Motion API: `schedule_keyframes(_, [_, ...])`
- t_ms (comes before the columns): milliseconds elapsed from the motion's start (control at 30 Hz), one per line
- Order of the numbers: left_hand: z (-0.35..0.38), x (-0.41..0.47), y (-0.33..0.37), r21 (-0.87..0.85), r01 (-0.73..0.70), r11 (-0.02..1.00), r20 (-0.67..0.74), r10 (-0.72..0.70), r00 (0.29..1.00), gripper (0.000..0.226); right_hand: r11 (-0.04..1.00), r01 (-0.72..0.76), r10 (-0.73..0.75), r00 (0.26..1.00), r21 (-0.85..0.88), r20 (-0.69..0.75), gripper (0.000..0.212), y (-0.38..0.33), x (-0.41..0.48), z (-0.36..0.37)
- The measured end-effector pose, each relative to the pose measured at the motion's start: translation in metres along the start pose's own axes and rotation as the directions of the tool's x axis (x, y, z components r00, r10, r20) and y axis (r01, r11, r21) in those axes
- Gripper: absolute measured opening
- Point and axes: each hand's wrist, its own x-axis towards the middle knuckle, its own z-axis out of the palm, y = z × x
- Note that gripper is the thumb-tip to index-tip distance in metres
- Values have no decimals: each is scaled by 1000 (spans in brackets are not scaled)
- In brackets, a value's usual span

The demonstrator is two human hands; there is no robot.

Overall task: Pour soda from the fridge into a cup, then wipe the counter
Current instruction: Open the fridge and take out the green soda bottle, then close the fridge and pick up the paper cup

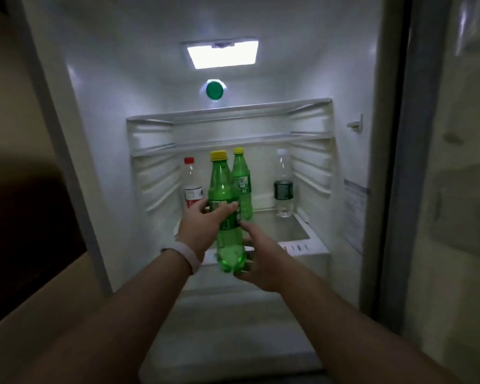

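At frame centre, the left hand [201, 221] grips the green soda bottle [229, 245] round its label while the right hand [263, 256] cups its base, likely steadying it clear of the fridge shelf [284, 231].

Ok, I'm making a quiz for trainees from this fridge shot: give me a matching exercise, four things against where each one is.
Things:
1. red-cap bottle
2. front green bottle
3. dark-label bottle
4. green knob

Places:
A. on the back wall, under the light
B. gripped by the left hand
C. far left on the shelf
D. far right on the shelf

Pairs: 1-C, 2-B, 3-D, 4-A
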Motion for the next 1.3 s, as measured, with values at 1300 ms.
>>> schedule_keyframes(1300, [2,-380,89,-130,20,991,454,42,890,21,877,246,-144,954,413,-262,37,189,-403,49])
